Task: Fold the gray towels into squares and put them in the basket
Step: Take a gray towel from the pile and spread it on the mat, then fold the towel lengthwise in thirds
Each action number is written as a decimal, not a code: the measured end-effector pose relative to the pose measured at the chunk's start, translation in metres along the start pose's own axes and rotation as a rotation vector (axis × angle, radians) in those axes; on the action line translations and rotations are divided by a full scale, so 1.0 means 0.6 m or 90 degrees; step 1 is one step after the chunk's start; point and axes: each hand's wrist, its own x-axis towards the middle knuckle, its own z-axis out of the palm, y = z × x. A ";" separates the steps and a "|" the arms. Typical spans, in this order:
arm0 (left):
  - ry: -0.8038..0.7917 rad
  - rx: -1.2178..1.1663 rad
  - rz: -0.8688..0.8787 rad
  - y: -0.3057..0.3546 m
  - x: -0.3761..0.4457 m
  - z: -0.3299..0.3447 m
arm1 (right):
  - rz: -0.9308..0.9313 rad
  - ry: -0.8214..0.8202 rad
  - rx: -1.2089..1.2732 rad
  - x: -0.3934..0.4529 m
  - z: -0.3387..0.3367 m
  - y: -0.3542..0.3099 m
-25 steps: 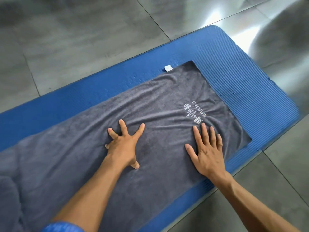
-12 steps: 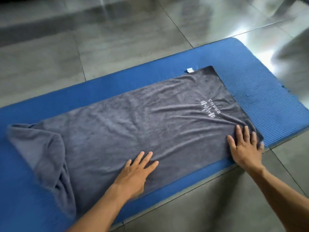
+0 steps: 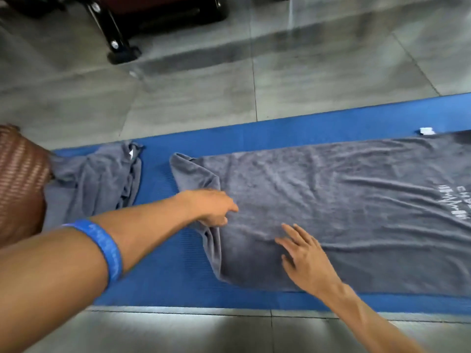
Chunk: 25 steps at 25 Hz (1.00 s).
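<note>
A large gray towel [image 3: 344, 205] with white lettering lies spread along the blue mat [image 3: 163, 281]. Its left end is folded over and bunched. My left hand [image 3: 212, 208] reaches across to that bunched end, fingers curled and pinching the fold. My right hand [image 3: 303, 253] rests flat on the towel just to the right, fingers straight. A second gray towel [image 3: 96, 179] lies crumpled on the mat further left. A brown woven basket [image 3: 20, 179] stands at the left edge, touching that crumpled towel.
The mat lies on gray floor tiles [image 3: 305, 77]. A black furniture leg and base [image 3: 119, 47] stand at the far top left. A white tag [image 3: 427, 131] sticks out at the spread towel's far edge.
The view has swung left, bringing the basket and second towel into sight. My left hand moved to the towel's bunched left end and took hold. My right hand left the right corner and came leftward.
</note>
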 end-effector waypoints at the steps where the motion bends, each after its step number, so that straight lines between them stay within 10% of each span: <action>1: -0.014 -0.018 -0.016 -0.027 -0.025 0.004 | -0.026 -0.034 0.020 0.018 0.001 -0.028; 11: 0.129 -0.349 -0.230 -0.133 -0.024 0.228 | -0.073 -0.218 -0.019 0.025 0.022 -0.121; 25: 0.398 -1.014 -0.495 -0.155 -0.032 0.351 | -0.019 -0.185 -0.110 0.011 0.081 -0.142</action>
